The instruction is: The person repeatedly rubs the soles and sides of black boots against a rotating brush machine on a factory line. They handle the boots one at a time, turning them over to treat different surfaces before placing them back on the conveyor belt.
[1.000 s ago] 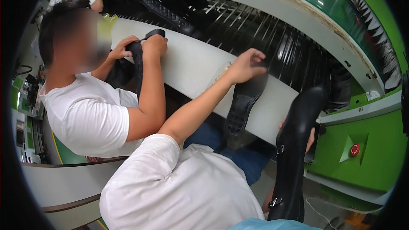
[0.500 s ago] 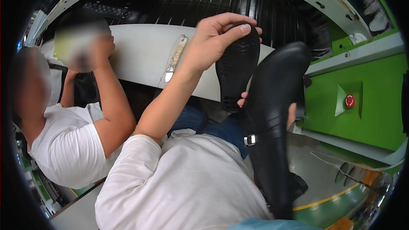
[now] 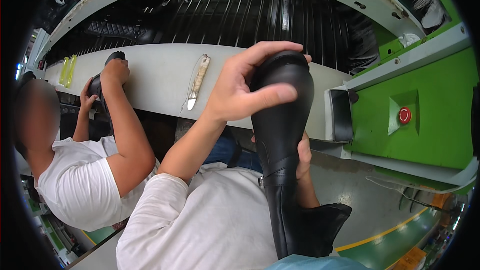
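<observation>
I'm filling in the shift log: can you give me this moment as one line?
left hand: cups toe of black boot | right hand: behind boot shaft | co-worker: holds another boot at white ledge

White short-sleeved T-shirt, blue jeans; bare forearms, bare hands, no gloves, no watch.

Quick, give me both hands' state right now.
Left hand: closed over the toe of the tall glossy black leather boot.
Right hand: mostly hidden behind the boot, gripping its ankle.
</observation>
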The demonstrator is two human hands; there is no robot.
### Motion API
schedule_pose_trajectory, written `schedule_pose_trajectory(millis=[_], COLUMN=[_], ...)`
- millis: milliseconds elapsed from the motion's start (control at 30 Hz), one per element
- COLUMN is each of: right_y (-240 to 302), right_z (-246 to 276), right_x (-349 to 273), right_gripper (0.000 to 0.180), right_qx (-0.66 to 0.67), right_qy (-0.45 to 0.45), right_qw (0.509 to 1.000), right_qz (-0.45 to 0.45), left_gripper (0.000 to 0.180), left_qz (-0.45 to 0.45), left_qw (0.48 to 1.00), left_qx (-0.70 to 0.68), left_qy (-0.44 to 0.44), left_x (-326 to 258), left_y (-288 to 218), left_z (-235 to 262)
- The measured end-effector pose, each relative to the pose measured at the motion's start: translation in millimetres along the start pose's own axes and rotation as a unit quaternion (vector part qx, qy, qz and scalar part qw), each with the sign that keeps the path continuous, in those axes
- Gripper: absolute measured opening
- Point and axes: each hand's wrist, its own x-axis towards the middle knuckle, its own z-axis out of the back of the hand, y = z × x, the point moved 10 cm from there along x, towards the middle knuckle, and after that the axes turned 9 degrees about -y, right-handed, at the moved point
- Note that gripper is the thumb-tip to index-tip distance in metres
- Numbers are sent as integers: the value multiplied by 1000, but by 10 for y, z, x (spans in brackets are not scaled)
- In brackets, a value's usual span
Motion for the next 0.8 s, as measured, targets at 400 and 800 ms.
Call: schedule_pose_trajectory(millis=[400,800], right_y=[76,86], right_z=[-47,-44], right_x=[-35,-60], right_gripper=[110,111], right_qx=[-32,-41], right_qy=[-17,-19], right_qw=[999,999], right_qz=[8,2], left_gripper=[63,62], left_qz=[-39,-48], left_qw=[998,997], left_qx=[53,64], left_qy=[10,12], left_x=[-55,-74], left_y=[-78,-110], left_z=[-9,-15])
